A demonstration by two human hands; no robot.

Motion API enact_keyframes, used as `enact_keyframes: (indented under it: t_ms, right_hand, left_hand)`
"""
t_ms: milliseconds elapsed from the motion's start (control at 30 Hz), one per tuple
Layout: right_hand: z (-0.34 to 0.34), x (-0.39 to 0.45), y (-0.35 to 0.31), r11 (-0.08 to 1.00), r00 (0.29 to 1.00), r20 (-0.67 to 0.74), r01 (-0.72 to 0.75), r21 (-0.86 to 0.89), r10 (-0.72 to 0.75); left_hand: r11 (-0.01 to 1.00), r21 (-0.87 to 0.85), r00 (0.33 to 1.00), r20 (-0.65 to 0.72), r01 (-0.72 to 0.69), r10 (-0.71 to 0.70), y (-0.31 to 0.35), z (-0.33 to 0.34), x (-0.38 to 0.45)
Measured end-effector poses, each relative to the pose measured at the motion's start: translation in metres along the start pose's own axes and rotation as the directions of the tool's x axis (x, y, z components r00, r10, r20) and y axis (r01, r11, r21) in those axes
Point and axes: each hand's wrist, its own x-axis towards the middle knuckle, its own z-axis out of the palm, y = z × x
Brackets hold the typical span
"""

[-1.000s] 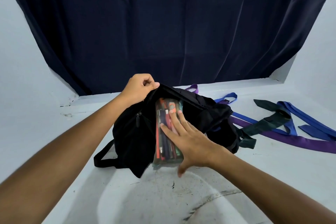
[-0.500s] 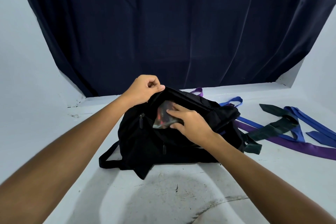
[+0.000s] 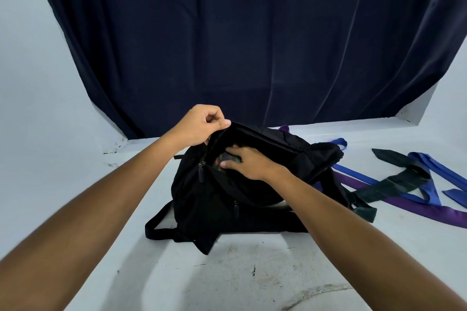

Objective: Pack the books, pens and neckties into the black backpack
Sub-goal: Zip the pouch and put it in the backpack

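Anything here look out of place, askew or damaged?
Nothing damaged. The neckties lie tangled on the floor right of the backpack, some running under it, not yet packed. The left hand holds the opening; the right hand pushes a pen pouch inside.

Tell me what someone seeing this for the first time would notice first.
Two bare arms meet at a black backpack in the middle of the white table: the left hand pinches its top edge open while the right hand pushes a pen pouch inside. To the right lie loose neckties, blue, purple and dark green, before a dark curtain.
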Motion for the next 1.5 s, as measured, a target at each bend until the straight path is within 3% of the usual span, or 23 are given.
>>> enact_keyframes:
  t_ms: [367, 567, 767, 1300, 1500]
  right_hand:
    - [0.003, 0.045, -0.011, 0.984, 0.975, 0.145, -0.177, 0.037, 0.17]
    - [0.003, 0.055, -0.008, 0.979, 0.967, 0.176, -0.198, 0.056, 0.186]
    - [0.008, 0.06, -0.013, 0.988, 0.981, 0.15, -0.138, 0.072, 0.126]
    - [0.012, 0.069, -0.022, 0.998, 0.985, 0.157, -0.067, 0.002, 0.066]
    - [0.016, 0.07, -0.028, 0.997, 0.982, 0.171, -0.076, -0.013, 0.077]
  left_hand:
    - [0.999, -0.021, 0.997, 0.073, 0.039, -0.037, 0.0, -0.013, -0.005]
    - [0.996, -0.066, 0.995, 0.078, 0.064, -0.059, -0.006, -0.031, -0.01]
    - [0.981, -0.168, 0.995, 0.018, 0.1, -0.099, -0.015, -0.042, -0.01]
    - [0.971, -0.21, 0.985, -0.099, 0.116, -0.139, -0.025, -0.057, -0.02]
    - [0.98, -0.168, 0.988, -0.085, 0.11, -0.126, -0.022, -0.053, -0.02]
